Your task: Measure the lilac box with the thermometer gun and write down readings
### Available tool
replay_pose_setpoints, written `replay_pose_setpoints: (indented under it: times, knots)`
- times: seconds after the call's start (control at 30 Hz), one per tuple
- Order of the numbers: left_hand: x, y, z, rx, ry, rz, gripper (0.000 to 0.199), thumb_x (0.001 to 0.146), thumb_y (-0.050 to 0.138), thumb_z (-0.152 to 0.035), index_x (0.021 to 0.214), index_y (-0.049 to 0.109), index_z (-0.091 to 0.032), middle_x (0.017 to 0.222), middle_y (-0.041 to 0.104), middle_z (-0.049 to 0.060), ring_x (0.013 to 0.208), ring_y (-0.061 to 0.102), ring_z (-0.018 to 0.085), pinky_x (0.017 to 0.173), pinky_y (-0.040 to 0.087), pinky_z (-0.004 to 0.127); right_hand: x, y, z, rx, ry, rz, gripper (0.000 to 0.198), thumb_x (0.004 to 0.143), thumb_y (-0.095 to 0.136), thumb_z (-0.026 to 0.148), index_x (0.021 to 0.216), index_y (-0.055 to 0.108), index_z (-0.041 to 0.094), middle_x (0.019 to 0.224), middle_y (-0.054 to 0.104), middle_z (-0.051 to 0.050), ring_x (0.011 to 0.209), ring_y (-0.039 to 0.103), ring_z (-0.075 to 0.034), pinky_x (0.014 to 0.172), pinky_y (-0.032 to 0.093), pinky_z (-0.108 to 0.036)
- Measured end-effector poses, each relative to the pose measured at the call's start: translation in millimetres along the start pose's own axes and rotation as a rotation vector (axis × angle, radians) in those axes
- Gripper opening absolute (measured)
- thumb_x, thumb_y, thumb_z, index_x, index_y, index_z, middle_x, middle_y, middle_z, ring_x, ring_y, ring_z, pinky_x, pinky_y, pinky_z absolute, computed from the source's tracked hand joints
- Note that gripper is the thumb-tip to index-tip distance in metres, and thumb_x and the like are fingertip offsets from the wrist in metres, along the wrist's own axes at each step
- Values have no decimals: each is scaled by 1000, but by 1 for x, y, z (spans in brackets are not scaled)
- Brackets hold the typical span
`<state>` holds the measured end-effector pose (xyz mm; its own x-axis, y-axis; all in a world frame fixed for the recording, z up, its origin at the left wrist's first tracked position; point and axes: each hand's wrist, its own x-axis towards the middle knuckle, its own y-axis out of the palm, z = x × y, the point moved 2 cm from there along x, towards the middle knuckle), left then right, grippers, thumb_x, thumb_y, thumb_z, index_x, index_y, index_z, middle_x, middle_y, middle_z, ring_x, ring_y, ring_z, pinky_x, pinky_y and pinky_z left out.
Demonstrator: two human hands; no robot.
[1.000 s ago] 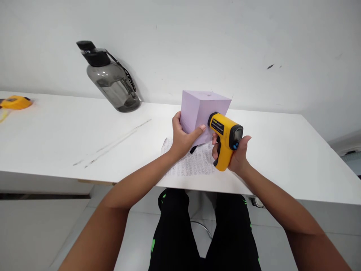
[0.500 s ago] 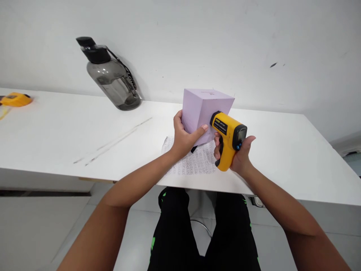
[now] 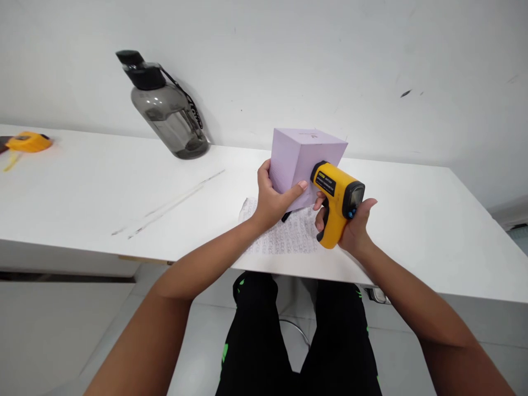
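My left hand (image 3: 273, 199) grips a pale lilac box (image 3: 286, 160) from its left side, thumb across the front face. The box is held tilted over a sheet of paper (image 3: 284, 236) covered in writing. Wrapped round the handle of a yellow and black infrared thermometer (image 3: 339, 192) is my right hand (image 3: 355, 231), its thumb raised beside the display. The thermometer's nose points at the box's right-hand face, very close to it; I cannot tell whether they touch. Under the box the end of a small black object (image 3: 286, 216) shows, mostly hidden.
A grey see-through water bottle (image 3: 171, 118) with a black lid stands at the back left, by the wall. At the far left edge lies a yellow tape measure (image 3: 28, 142). The white table (image 3: 412, 231) has dark streaks on its left part; my legs are below its front edge.
The whole view has shifted slightly, so everything appears a little farther right. Both hands keep their hold, and the box and thermometer stay in the same places relative to each other.
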<state>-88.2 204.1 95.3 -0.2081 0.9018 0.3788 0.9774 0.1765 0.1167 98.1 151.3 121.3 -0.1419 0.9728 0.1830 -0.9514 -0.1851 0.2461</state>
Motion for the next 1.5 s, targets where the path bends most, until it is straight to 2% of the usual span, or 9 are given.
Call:
replay_pose_setpoints:
  times: [0.13, 0.27, 0.43, 0.53, 0.6, 0.83, 1.07, 1.5]
  knots:
    - [-1, 0, -3, -6, -5, -6, 106, 67, 100, -82, 149, 53, -35, 159, 53, 13, 153, 57, 40, 127, 53, 61, 0, 1, -3, 9, -7, -3, 107, 68, 43, 123, 101, 77, 28, 81, 72, -3, 44, 57, -16, 37, 48, -34]
    - [-1, 1, -6, -23, -46, -19, 107, 63, 103, -79, 147, 54, -33, 159, 56, 14, 154, 57, 41, 128, 54, 61, -1, -2, -1, -53, -43, -52, 106, 73, 39, 122, 103, 76, 28, 81, 70, -3, 44, 56, -16, 38, 46, -35]
    - [13, -4, 3, -102, -174, -86, 98, 72, 100, -76, 144, 53, -32, 153, 62, 14, 150, 63, 40, 125, 59, 59, -3, -13, 15, -140, -285, -304, 101, 82, 30, 118, 106, 70, 29, 88, 65, -2, 52, 58, -16, 44, 47, -33]
    - [30, -16, 10, -14, -89, -165, 103, 69, 105, -70, 147, 48, -33, 160, 55, 13, 156, 57, 38, 130, 56, 55, -4, -19, 26, -193, -388, -450, 91, 91, 29, 111, 101, 65, 29, 88, 60, 0, 57, 59, -16, 49, 48, -33]
    - [39, -24, 16, 79, -18, -210, 107, 68, 107, -65, 150, 45, -34, 164, 49, 12, 160, 52, 37, 134, 52, 54, -3, -21, 30, -194, -394, -499, 87, 94, 29, 109, 99, 62, 29, 83, 56, 2, 57, 58, -15, 51, 48, -32]
    - [57, -36, 40, 257, 23, -270, 109, 67, 108, -52, 150, 41, -34, 163, 44, 12, 162, 46, 37, 140, 41, 56, -1, -26, 28, -173, -326, -487, 82, 95, 32, 108, 99, 58, 30, 78, 54, 4, 57, 59, -16, 53, 51, -33]
    - [67, -42, 48, 319, -17, -291, 110, 64, 108, -46, 148, 40, -30, 161, 41, 15, 164, 43, 39, 141, 37, 58, -2, -28, 17, -113, -311, -465, 74, 98, 39, 103, 99, 59, 31, 80, 60, 2, 59, 60, -18, 54, 52, -36]
    - [76, -48, 64, 349, -57, -258, 113, 63, 108, -46, 151, 38, -31, 165, 41, 17, 166, 41, 38, 143, 33, 58, -4, -20, 19, -139, -313, -441, 86, 93, 34, 110, 103, 61, 29, 81, 62, 2, 60, 63, -17, 55, 51, -34]
